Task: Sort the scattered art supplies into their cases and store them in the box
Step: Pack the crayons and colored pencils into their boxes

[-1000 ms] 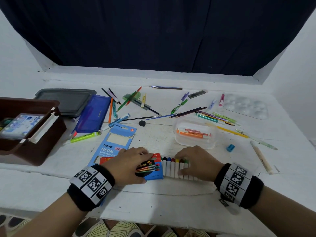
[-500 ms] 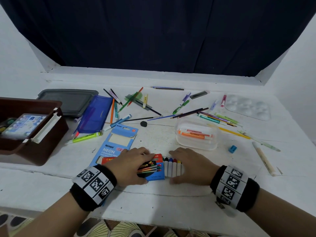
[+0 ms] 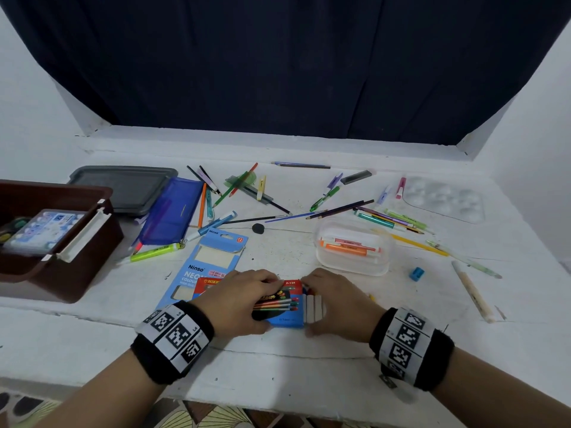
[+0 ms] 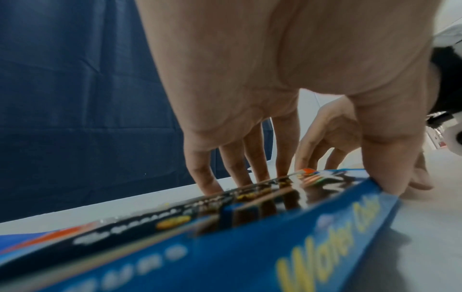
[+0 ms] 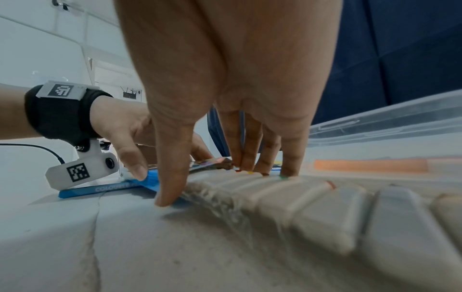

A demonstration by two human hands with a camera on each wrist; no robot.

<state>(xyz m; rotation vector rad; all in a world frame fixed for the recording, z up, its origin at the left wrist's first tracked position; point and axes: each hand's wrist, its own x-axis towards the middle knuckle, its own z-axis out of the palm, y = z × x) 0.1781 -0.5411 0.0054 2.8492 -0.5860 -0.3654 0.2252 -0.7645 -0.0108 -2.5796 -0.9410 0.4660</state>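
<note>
Three white tubes of the paint-tube row [image 3: 313, 307] are all that show outside the blue water colour box [image 3: 279, 304] now — a second ago about six stuck out, half a second ago four, so the tray is sliding home. Left hand [image 3: 236, 304] grasps the box, thumb on its near edge and fingers curled over the far edge, pinning it to the white table [image 3: 278, 366]. Right hand [image 3: 340, 299] lies with straight fingers over the row, thumb at its near end, pushing leftward rather than clasping. By my reckoning this case is nearly packed; closing it and carrying it to the brown storage box [image 3: 61, 267] at far left come after. Under the case lies the Ninso pencil pack [image 3: 213, 257], so it may skid. Beyond, a clear tub [image 3: 352, 264] of markers, a blue pouch [image 3: 170, 211], a sharpener [image 3: 416, 273] and scattered pencils [image 3: 340, 208] wait unsorted — none blocks the push
</note>
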